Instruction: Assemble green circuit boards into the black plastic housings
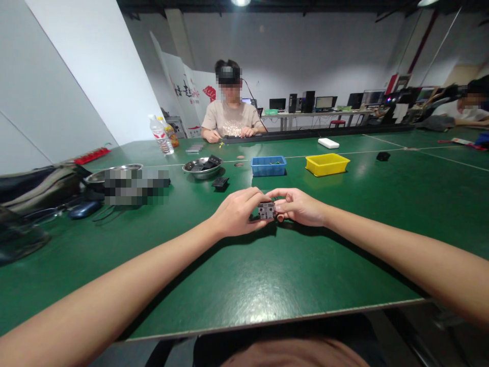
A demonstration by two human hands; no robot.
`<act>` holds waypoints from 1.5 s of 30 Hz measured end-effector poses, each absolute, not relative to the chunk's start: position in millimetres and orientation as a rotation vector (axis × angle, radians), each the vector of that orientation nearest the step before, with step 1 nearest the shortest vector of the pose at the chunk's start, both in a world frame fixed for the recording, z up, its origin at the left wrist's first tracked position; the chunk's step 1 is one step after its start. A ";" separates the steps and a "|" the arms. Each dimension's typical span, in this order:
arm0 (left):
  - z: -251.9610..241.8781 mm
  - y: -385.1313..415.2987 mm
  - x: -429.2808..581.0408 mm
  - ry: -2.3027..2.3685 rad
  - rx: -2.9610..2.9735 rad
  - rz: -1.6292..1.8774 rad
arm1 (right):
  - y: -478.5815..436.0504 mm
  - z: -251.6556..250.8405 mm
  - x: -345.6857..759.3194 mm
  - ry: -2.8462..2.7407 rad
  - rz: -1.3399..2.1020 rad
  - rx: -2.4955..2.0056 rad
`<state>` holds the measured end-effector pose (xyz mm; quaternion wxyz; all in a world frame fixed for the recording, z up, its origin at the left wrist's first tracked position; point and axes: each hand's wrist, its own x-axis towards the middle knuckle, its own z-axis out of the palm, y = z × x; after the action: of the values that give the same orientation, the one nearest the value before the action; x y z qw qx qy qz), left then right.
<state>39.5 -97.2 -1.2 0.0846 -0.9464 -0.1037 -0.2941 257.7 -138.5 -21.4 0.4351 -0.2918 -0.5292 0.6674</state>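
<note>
Both hands met over the green table, just in front of the person. Left hand and right hand pinched one small dark block between them, fingers closed on its two ends. Block was held just above the tabletop; whether it touched the surface couldn't be told. Its face showed small pale squares, detail too fine to read.

Just beyond the hands lay a black part on the table. Behind that, a steel bowl held more black parts. A blue bin sat right of the bowl, a yellow bin further right, the two apart. A second steel dish sat at left, near a blurred patch and bags at the table edge.

A water bottle stood upright at far left. A white box and a small black item lay further out on the right.

Across the table another person sat with both hands on a long black strip. A third person was at the far right edge, mostly cut off.
</note>
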 end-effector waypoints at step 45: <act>-1.7 -94.3 40.1 -0.327 -2.789 -0.842 | -141.5 -15.8 257.0 -1.305 1.598 -0.767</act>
<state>40.1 -94.3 -1.7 0.1049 -0.9460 -0.1110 -0.2858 257.0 -141.5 -15.8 0.4531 -0.3108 -0.5285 0.6471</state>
